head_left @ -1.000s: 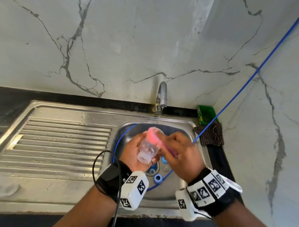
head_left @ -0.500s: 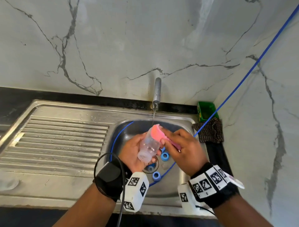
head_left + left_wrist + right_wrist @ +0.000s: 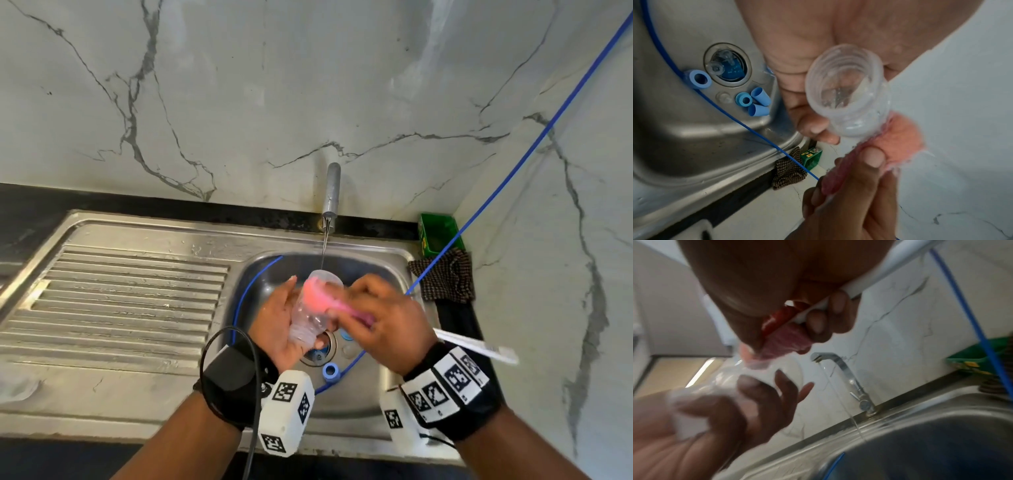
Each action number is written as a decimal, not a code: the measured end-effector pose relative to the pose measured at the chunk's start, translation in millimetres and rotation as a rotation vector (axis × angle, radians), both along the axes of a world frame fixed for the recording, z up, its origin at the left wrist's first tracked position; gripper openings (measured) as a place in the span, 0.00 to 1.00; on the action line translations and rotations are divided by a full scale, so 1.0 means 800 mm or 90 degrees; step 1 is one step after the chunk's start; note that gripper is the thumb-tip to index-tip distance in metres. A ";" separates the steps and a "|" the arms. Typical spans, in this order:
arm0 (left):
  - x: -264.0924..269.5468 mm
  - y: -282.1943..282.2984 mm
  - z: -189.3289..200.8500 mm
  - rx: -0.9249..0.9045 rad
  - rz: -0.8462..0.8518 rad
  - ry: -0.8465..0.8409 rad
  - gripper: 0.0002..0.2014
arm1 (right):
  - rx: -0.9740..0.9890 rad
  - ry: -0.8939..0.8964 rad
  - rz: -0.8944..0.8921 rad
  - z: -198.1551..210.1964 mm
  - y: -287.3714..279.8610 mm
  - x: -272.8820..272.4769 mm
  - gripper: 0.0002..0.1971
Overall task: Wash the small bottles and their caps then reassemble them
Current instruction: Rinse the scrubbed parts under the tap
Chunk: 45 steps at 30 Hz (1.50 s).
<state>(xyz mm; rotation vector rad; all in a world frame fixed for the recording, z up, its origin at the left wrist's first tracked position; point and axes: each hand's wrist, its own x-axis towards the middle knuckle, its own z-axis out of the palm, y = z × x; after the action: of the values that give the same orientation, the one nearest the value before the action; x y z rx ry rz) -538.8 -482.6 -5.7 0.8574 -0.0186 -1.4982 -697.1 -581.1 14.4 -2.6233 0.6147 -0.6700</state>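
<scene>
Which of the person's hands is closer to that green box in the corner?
Right. The right hand is over the basin's right half, nearer the green box; the left hand, holding the bottle, is farther left.

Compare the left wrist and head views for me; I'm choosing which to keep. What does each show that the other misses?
Only the left wrist view shows the bottle's open threaded mouth and two blue tubes by the drain. Only the head view shows the tap running and the draining board. Both show the left hand holding the bottle, the right hand gripping the pink brush, and a blue cap.
</scene>
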 end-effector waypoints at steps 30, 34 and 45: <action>0.068 0.032 -0.019 -0.103 -0.145 -0.516 0.41 | 0.127 -0.086 -0.283 0.007 0.009 0.016 0.18; 0.057 0.024 -0.023 -0.115 -0.171 -0.680 0.32 | 0.141 -0.118 -0.208 0.014 0.018 0.009 0.20; 0.013 -0.005 -0.023 -0.133 -0.113 -0.743 0.26 | 0.047 -0.079 -0.069 -0.001 0.014 -0.009 0.13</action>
<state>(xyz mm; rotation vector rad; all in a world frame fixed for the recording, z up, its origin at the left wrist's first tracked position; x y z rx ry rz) -528.5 -486.6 -23.7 1.4644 -1.1055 -0.9396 -704.4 -570.2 13.4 -2.4733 0.7341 -0.8209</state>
